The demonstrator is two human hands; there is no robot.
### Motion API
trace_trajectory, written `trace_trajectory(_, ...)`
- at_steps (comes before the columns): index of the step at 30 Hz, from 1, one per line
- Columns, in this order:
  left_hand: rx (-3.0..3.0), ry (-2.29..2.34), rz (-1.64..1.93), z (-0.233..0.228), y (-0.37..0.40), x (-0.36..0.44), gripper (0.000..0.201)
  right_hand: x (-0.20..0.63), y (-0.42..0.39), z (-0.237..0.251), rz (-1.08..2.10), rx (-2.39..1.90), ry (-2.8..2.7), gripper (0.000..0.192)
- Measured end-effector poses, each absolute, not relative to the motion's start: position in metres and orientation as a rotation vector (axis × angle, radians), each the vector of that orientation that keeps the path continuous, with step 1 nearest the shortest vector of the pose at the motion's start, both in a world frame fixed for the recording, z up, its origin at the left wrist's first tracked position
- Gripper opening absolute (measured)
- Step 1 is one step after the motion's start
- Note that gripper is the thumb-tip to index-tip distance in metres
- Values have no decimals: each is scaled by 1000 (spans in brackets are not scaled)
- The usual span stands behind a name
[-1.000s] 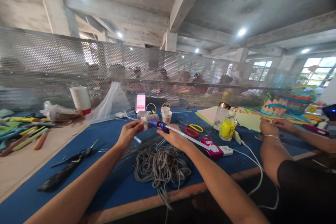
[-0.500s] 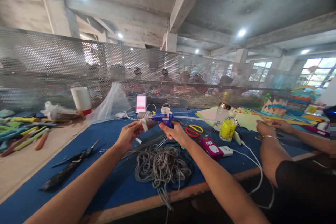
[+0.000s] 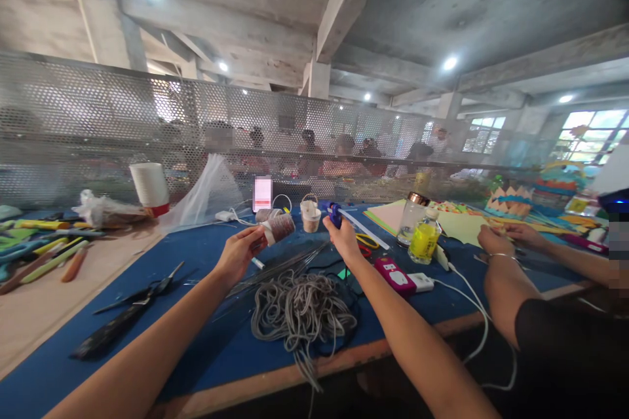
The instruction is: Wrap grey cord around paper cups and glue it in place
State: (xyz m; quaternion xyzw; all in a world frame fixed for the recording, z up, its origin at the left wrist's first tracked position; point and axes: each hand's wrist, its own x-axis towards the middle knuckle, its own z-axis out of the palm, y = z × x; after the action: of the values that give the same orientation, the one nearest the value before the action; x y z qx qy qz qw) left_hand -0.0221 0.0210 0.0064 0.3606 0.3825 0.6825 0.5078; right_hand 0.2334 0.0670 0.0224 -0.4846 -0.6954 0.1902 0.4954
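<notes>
My left hand (image 3: 244,250) grips a small cylinder wrapped in grey cord (image 3: 281,225), with a white band around its near end. In my right hand (image 3: 343,236) is a blue glue gun (image 3: 333,214), a long clear glue stick (image 3: 366,229) trailing from its back. Between the two hands, a little farther off, stands a small white bucket (image 3: 310,217) with a loop handle. Below them a heap of grey cord (image 3: 303,314) lies on the blue table mat (image 3: 196,353), some strands hanging over the front edge.
Black scissors (image 3: 132,314) lie at left, near stacked paper cups (image 3: 150,188). A lit phone (image 3: 262,194) stands behind. At right are a magenta power bank (image 3: 394,275), a yellow bottle (image 3: 425,239), a glass jar (image 3: 411,216) and a co-worker's hands (image 3: 498,239). Perforated metal screening (image 3: 113,124) runs behind.
My right hand has moved the glue gun right, away from the cord-wrapped cylinder, uncovering the small bucket. My left hand still holds the cylinder in nearly the same place.
</notes>
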Motion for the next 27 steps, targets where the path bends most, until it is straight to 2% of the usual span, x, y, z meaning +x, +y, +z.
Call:
trace_trajectory(3,869,911,1652,7,20,-22,25,241,73,22,325,-1405,-1619,35)
trace_trajectory(10,881,901,1670,9,21,-25,25,255,84,11,49,-1800,-1742,43)
trace_trajectory(27,1022,809,1538,14,8,-8,22,270,99,-20,-84,-2056,-1845,37)
